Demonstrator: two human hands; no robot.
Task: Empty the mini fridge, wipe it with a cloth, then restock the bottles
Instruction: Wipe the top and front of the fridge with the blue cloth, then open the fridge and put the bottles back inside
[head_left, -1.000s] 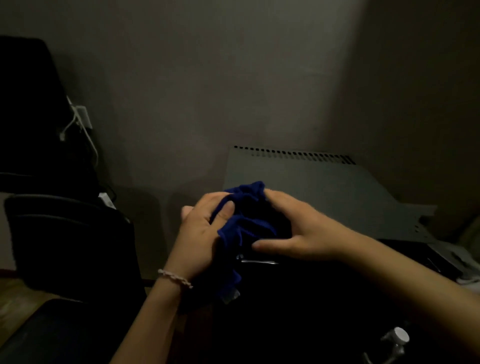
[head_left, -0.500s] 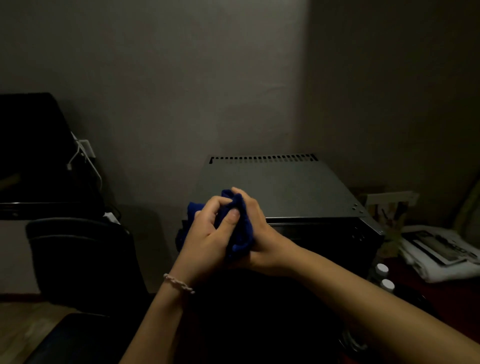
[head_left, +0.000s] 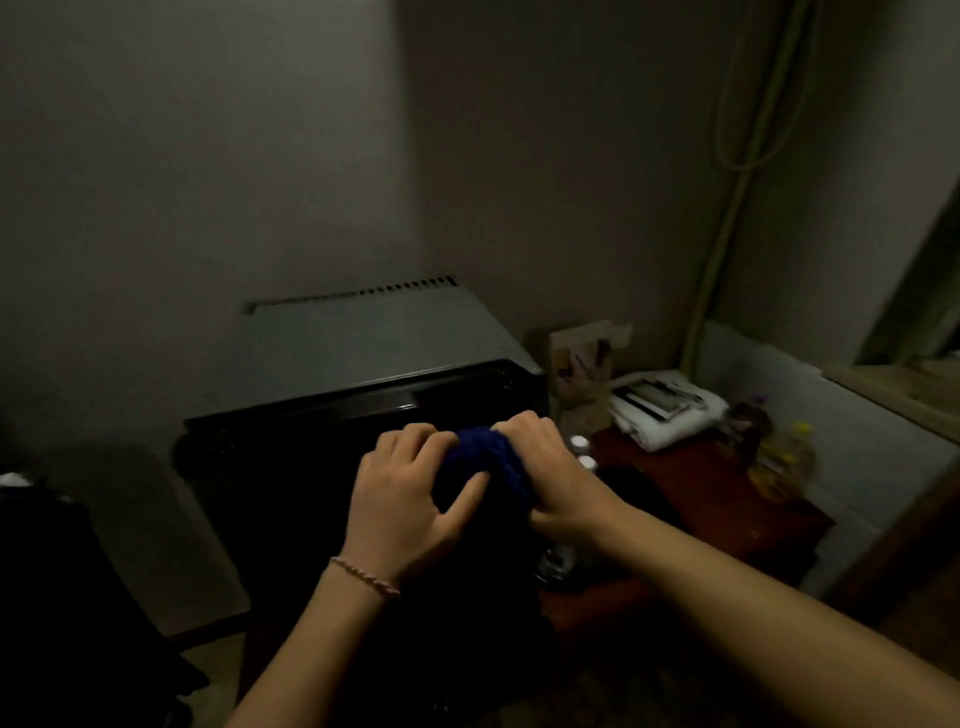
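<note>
A bunched blue cloth is held between both hands in front of the black mini fridge, below its front top edge. My left hand, with a bracelet on the wrist, grips the cloth from the left, thumb pressed on it. My right hand curls over it from the right. Two white bottle caps show just right of the fridge, behind my right hand. The fridge's inside is too dark to see.
A red low table stands right of the fridge with white folded papers, a card and small yellow things. A dark chair sits at the left. Walls close in behind and right; a pale pipe runs up the corner.
The view has swung right and down, so the fridge now sits left of centre and the red table shows. Both hands have kept bunching the cloth into a tighter ball.
</note>
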